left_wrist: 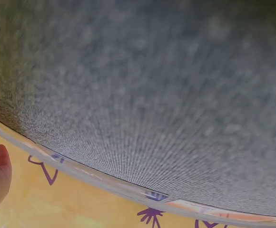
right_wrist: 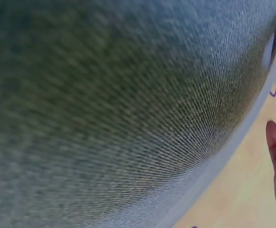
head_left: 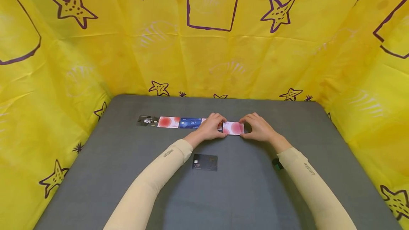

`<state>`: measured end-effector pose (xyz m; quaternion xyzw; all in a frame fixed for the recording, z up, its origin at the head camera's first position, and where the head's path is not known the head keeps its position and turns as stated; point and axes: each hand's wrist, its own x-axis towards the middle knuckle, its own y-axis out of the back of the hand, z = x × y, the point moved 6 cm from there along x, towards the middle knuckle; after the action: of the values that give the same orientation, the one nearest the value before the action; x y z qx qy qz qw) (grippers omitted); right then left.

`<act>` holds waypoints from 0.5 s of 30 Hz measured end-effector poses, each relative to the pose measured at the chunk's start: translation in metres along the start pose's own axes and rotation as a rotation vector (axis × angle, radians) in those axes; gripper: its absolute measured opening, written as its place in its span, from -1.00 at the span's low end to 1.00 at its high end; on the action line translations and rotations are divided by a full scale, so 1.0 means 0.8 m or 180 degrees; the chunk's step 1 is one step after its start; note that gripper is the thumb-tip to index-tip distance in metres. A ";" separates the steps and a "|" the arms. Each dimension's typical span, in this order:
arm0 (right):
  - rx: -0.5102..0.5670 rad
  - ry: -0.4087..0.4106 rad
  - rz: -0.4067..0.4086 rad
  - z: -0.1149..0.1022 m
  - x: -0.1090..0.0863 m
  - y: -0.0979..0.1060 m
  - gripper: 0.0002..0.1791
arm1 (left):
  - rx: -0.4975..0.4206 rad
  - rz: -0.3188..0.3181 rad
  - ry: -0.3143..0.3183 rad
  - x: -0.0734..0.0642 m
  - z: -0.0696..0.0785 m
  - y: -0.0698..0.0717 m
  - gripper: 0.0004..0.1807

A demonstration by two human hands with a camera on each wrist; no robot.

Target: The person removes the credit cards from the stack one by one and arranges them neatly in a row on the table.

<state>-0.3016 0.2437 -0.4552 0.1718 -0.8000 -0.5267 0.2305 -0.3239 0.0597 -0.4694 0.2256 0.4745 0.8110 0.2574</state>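
A white card with pink circles (head_left: 233, 128) lies at the right end of a row of cards, held between both hands. The left hand (head_left: 211, 127) grips its left edge, thumb at the near corner and fingers at the far one. On its right edge, the right hand (head_left: 259, 127) does the same with curled thumb and fingers. The left hand partly covers the neighbouring card. Further left in the row are a blue VIP card (head_left: 190, 123), a white card with red circles (head_left: 168, 122) and a black VIP card (head_left: 147, 120). The right wrist view shows a few fingertips (right_wrist: 274, 137).
Nearer on the grey table (head_left: 127, 187), a single black VIP card (head_left: 205, 162) lies apart from the row. A small dark green object (head_left: 277, 164) is partly hidden beside the right forearm. Yellow patterned cloth (head_left: 198, 59) encloses the back and sides.
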 end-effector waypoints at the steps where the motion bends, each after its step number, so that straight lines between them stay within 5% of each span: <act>1: 0.0000 0.0002 -0.0009 0.000 0.002 0.000 -0.48 | 0.0014 -0.0013 0.0021 0.001 -0.001 0.000 -0.43; 15: 0.0041 -0.0018 -0.0137 0.007 0.015 0.001 -0.48 | 0.0024 -0.0128 -0.0053 0.012 -0.006 0.003 -0.44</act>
<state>-0.3146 0.2420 -0.4537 0.1889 -0.8001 -0.5269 0.2156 -0.3345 0.0617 -0.4684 0.2237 0.4799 0.8019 0.2768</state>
